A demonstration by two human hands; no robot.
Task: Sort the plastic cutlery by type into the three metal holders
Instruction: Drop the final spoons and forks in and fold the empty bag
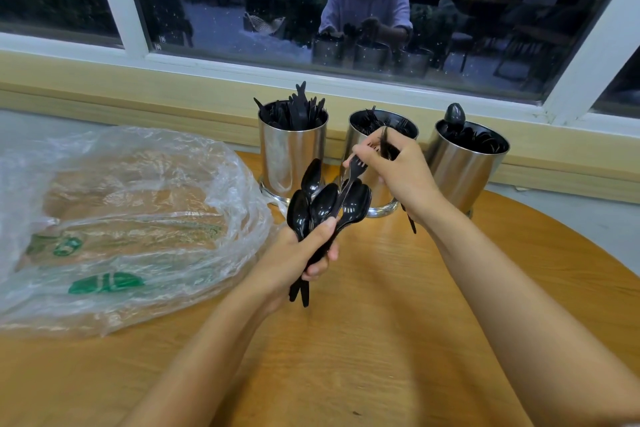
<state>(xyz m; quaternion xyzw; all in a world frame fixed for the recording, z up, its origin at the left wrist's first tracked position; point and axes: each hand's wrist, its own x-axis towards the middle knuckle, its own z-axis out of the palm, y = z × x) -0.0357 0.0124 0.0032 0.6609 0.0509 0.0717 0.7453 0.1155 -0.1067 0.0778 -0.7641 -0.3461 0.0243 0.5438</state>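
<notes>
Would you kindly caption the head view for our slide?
Left hand grips a spoon bunch; right hand holds forks near three metal holders.

so there's a crumpled clear plastic bag [114,218] with green print lying on the left of the round wooden table [398,322]; behind it a white-framed window [242,3], dark outside, reflecting a seated person [367,3]

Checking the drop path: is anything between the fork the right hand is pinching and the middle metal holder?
Nothing visible. The black plastic fork in the right hand is just before the middle metal holder, whose top is open.
</notes>
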